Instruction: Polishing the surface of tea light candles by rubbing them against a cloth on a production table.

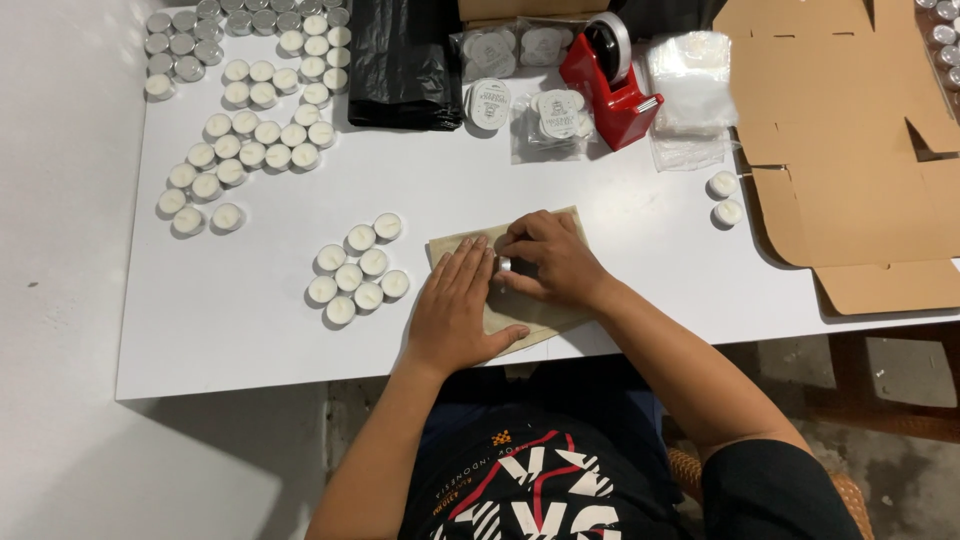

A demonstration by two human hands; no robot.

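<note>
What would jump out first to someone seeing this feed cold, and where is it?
Both hands meet at the table's near edge: the left hand lies flat on a tan paper sheet, while the right hand presses a small metal-cupped piece against it. Next come the white tealight candles crowding the far-left corner, with a smaller cluster just left of the hands. A red tape dispenser stands out at the far edge, beside flat brown cardboard on the right.

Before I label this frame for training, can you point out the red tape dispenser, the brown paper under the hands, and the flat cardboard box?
red tape dispenser (612, 95), head view, on its red body.
brown paper (528, 312), head view, on its near edge.
flat cardboard box (840, 130), head view, on its middle panel.
</note>
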